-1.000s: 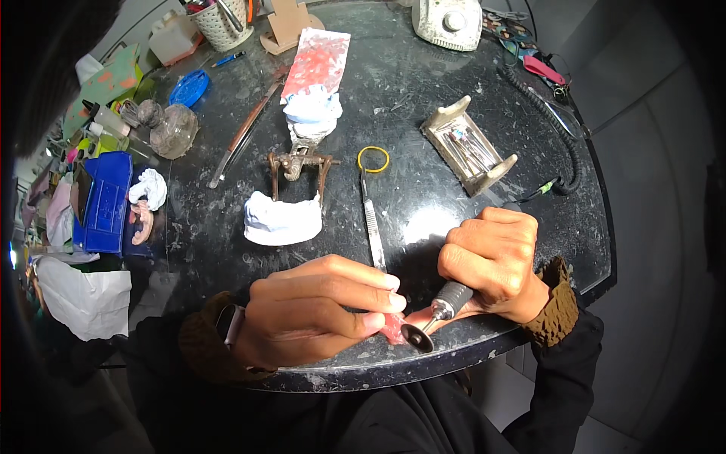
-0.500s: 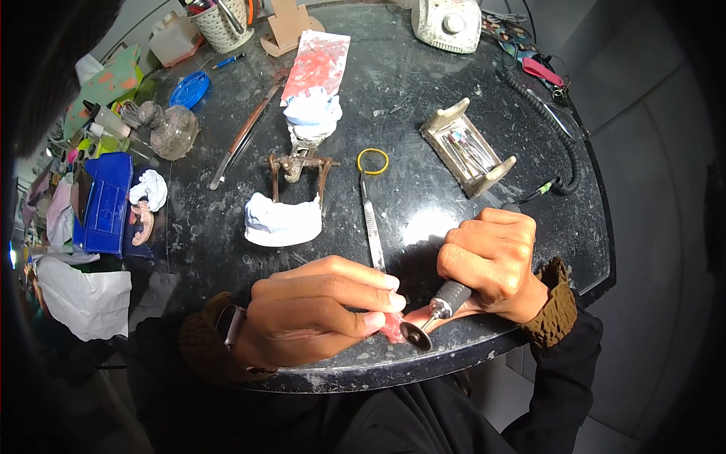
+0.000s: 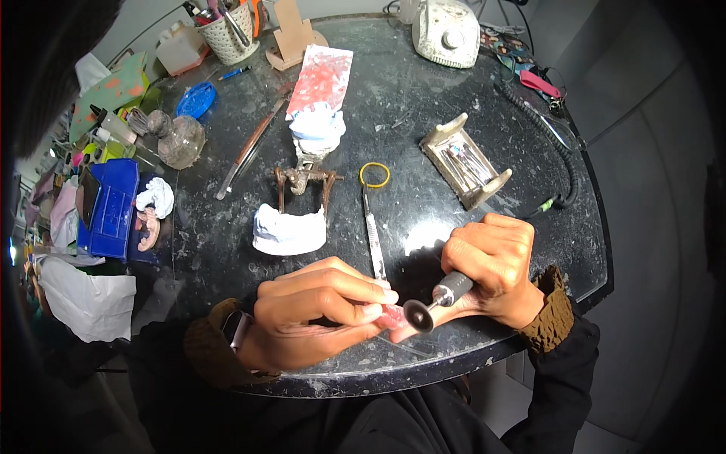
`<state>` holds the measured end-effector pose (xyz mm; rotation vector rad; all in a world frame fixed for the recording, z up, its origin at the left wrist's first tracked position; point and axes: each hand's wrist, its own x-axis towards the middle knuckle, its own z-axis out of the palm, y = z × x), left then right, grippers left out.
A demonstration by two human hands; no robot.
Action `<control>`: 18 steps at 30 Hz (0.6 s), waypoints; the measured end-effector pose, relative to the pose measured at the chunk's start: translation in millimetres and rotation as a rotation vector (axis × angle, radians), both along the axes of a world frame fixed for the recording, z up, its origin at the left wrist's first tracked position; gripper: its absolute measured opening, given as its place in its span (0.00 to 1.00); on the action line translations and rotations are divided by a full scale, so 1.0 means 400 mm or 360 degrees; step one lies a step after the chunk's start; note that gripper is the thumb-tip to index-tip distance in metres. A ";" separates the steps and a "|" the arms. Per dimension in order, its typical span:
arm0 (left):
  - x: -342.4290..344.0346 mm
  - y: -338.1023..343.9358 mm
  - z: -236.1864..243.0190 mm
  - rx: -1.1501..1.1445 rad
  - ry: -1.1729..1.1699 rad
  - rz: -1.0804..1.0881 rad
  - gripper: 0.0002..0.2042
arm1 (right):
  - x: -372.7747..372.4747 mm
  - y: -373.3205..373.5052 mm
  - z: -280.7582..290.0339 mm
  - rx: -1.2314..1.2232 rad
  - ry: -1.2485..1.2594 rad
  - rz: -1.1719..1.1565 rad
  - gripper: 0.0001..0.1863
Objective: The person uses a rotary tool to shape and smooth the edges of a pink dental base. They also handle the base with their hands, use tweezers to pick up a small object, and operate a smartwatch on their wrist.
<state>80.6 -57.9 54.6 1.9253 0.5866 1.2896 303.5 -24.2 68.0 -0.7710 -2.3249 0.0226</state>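
My right hand (image 3: 491,261) is wrapped around a dark rotary handpiece (image 3: 454,289). A round cutting disc (image 3: 418,316) sits on the handpiece's shank, tilted toward me. Between its fingertips my left hand (image 3: 318,310) pinches a small pinkish-red, glossy piece (image 3: 392,316), close to the table's front edge. The disc is right beside that piece; whether they touch I cannot tell. My right thumb stretches toward the piece from below. Just beyond my left fingertips lies a slim metal hand instrument (image 3: 373,242), with a yellow ring (image 3: 374,175) at its far end.
Ahead stands a metal articulator (image 3: 302,180) with white plaster casts (image 3: 289,231). A holder of burs (image 3: 465,159) lies to the right, near the coiled cord (image 3: 548,140) and a control box (image 3: 446,34). On the left are a knife (image 3: 253,144), glass burner (image 3: 181,141) and blue box (image 3: 111,208).
The disc has moved slightly up and left and faces me more. The pink piece has turned a little in my left fingers. The whole view has shifted slightly.
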 end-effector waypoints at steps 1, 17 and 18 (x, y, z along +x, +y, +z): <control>-0.001 0.000 0.002 -0.0066 0.0022 0.0040 0.10 | 0.002 0.000 0.001 -0.0043 0.0046 -0.0051 0.31; 0.002 -0.014 -0.021 -0.0299 -0.0111 0.0149 0.10 | 0.011 -0.001 -0.016 0.0061 0.0273 0.0105 0.19; 0.001 -0.014 -0.015 -0.0295 -0.0113 0.0156 0.10 | 0.007 -0.003 -0.015 0.0065 0.0273 0.0113 0.19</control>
